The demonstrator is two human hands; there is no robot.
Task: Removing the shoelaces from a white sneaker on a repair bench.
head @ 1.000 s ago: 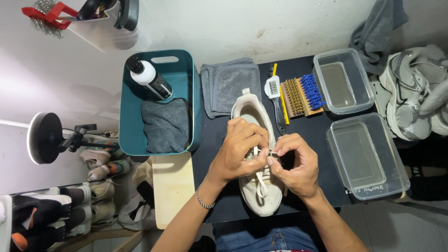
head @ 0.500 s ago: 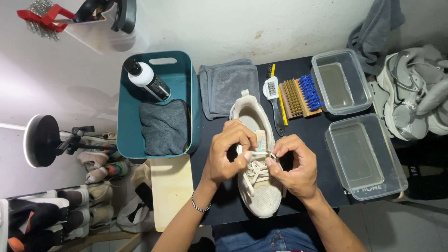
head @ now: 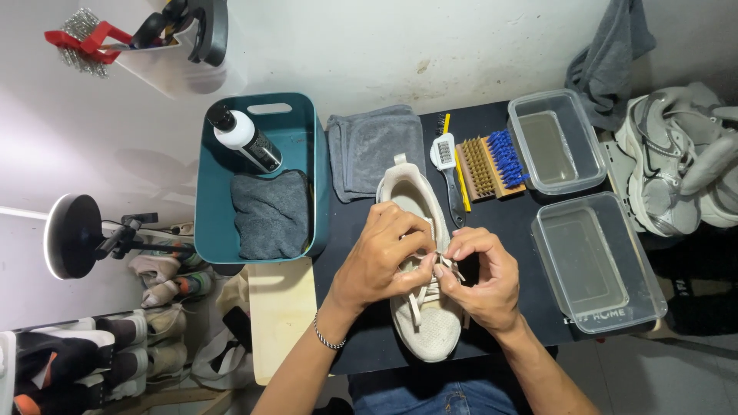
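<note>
Hands meet over a pale beige sneaker (head: 421, 323) that lies on the black worktop (head: 507, 223), toe toward the person and heel toward the wall. The left hand (head: 380, 257) rests across the middle of the shoe, its fingers (head: 411, 244) curled and pressed together on a cream lace (head: 419, 301), and the right hand (head: 484, 277) comes in from the other side with its fingers (head: 453, 261) pinching the same lace just beside the left thumb. Loose ends of the lace trail down over the front of the shoe. A thin bracelet (head: 329, 338) circles the left wrist. Beyond the heel lies a folded grey towel (head: 377, 146), and just beside it are a small white-headed brush (head: 447, 165), a yellow-handled brush (head: 463, 180), and a wooden block brush (head: 480, 169) next to a blue-bristled one (head: 509, 157). Two clear plastic tubs sit at the right edge of the worktop, a small one (head: 555, 142) near the wall and a larger one (head: 596, 261) nearer the person. Left of the worktop stands a teal bin (head: 311, 138) holding a white bottle with a black cap (head: 244, 140) and a dark grey cloth (head: 269, 215). More shoes (head: 676, 161) are piled at the far right, well apart from the hands.
</note>
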